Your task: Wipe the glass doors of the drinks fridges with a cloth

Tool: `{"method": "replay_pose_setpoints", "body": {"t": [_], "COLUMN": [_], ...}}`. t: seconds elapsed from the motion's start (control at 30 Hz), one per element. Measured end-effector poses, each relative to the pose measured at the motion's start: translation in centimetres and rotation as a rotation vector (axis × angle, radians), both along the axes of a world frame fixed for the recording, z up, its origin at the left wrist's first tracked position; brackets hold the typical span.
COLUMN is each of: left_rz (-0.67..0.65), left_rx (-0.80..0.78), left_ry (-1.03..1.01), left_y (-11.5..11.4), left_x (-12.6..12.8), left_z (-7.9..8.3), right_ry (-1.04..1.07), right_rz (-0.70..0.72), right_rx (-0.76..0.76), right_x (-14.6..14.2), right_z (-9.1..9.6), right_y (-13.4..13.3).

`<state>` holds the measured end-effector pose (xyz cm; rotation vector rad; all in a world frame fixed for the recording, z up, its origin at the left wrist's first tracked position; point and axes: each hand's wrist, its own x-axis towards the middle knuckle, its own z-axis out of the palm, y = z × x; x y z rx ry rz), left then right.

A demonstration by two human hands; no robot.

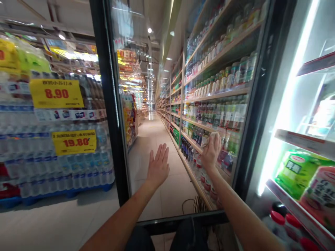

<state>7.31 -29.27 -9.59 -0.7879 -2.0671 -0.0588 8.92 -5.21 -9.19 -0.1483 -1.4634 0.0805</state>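
A glass door (146,188) in a black frame stands swung open in front of me. My left hand (158,164) is at the pane, fingers stretched out and holding nothing; whether its palm touches the glass I cannot tell. To the right, my right hand (210,153) presses a pale cloth (205,140) at the pane, its fingers bent over it. Most of the cloth is hidden behind the hand. Through the glass show shelves with many bottles and a long aisle.
Stacked packs of bottled water (60,167) stand at the left, with yellow price signs (57,93) on them. On the right, a lit cooler shelf (300,219) bears green and pink packs (294,170); red-capped bottles (277,218) sit below. My knees (188,233) are near the door's bottom edge.
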Motion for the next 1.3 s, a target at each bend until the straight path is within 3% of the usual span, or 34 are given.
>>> {"method": "replay_pose_setpoints", "body": {"t": [0.1,0.23,0.3,0.37,0.5,0.6,0.67,0.77,0.83,0.9,1.0,1.07,1.13,1.23,1.3], "left_rz": [0.002,0.006,0.009,0.022,0.048,0.047,0.046,0.035,0.017,0.013,0.028,0.037,0.046,0.045,0.042], "left_rx": [0.01,-0.002,-0.003,0.007,0.015,0.027,0.042,0.048,0.051,0.071,0.091,0.083,0.077,0.076,0.081], "left_ry": [-0.005,0.001,0.004,0.004,0.001,-0.013,-0.019,-0.019,-0.009,0.002,0.01,0.006,-0.004,-0.013,-0.013], "left_y": [0.1,0.0,-0.4,-0.7,-1.0,-0.6,-0.3,-0.4,-0.8,-1.4,-1.9,-2.0,-2.0,-2.2,-2.6], "left_x": [0.1,0.1,0.1,0.0,-0.1,0.0,0.2,0.3,0.2,-0.1,-0.4,-0.5,-0.5,-0.3,-0.4], "left_z": [0.1,0.2,0.2,0.2,0.3,0.3,0.3,0.5,0.9,1.3,1.9,2.1,2.1,2.2,2.3], "right_ry": [0.013,-0.278,-0.354,-0.305,-0.034,0.069,0.01,-0.17,-0.236,-0.201,-0.019,0.037,-0.037,-0.238,-0.3], "right_rz": [0.002,0.101,0.129,0.101,0.004,-0.009,0.019,0.075,0.087,0.072,0.029,0.024,0.05,0.122,0.148], "right_rx": [-0.051,0.297,0.406,0.318,-0.126,-0.241,-0.104,0.23,0.352,0.312,0.033,-0.067,0.017,0.318,0.445], "right_x": [-0.4,-0.8,-0.7,-0.4,0.5,0.8,0.5,0.0,-0.2,-0.2,-0.2,-0.4,-0.7,-1.1,-1.2], "right_z": [0.5,-1.4,-1.8,-1.2,1.8,3.1,2.8,1.7,1.4,1.8,3.2,3.8,3.4,2.0,1.7], "right_y": [-1.3,-5.7,-5.9,-3.8,3.3,4.9,3.0,-1.1,-2.2,-1.5,0.5,0.3,-1.6,-5.3,-6.4]}}
